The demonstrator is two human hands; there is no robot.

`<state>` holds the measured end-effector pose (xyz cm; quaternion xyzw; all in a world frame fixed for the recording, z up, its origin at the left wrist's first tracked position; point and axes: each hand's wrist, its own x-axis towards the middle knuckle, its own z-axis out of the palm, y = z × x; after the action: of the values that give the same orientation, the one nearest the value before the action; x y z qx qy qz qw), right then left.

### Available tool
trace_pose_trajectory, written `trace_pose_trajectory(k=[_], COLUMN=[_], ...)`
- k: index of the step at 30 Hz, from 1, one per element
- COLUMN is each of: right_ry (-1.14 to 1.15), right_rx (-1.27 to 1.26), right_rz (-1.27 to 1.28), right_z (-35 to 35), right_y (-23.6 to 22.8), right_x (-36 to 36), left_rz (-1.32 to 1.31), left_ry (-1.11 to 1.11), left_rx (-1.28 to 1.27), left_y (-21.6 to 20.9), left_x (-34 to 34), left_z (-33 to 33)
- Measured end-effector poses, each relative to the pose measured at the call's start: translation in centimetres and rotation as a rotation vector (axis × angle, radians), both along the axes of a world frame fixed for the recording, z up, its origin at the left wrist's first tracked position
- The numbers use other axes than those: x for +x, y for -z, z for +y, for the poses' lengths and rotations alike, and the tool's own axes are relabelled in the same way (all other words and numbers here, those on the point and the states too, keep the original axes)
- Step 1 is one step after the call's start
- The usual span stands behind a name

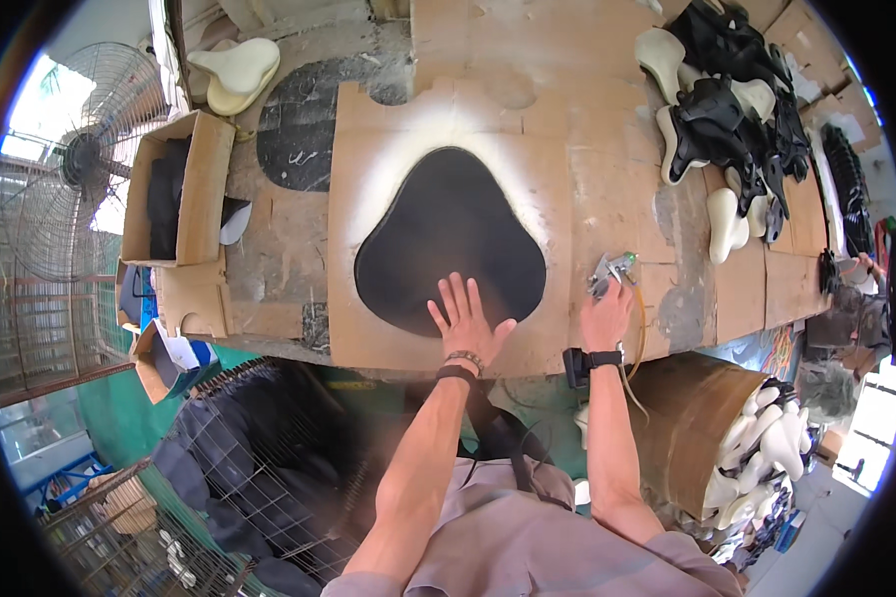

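Note:
A black, rounded triangular sheet [448,224] lies flat on a piece of cardboard [368,109], with a whitish sprayed halo around its upper edges. Over the sheet's lower part my left hand [465,323] is spread, fingers stretched and holding nothing; I cannot tell whether it touches the sheet. To the right of the sheet, my right hand [607,313] is closed round a small metal spray gun [609,271]. A thin yellowish hose [640,313] runs down beside that wrist. Part of the spray gun is hidden by the fingers.
Pale saddle-shaped pieces [239,72] lie at the back left, above a cardboard box [207,189] with dark sheets. Black and white saddle parts [712,119] are heaped at the right. Below the table stand a wire cage [239,448] of dark sheets and a carton [682,428] of white pieces.

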<state>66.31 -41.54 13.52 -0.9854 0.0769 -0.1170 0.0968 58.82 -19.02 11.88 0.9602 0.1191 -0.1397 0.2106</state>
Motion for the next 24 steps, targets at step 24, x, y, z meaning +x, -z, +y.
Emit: trace_pose_trajectory(k=[24], right_ry=[-0.276], right_rx=[0.630], right_rz=[-0.022], right_z=[-7.8], right_y=[-23.8], right_x=[-22.8], left_rz=[0.211], left_ry=[0.004], left_rx=[-0.252], left_y=[-0.1], left_x=[1.8], left_z=[2.5])
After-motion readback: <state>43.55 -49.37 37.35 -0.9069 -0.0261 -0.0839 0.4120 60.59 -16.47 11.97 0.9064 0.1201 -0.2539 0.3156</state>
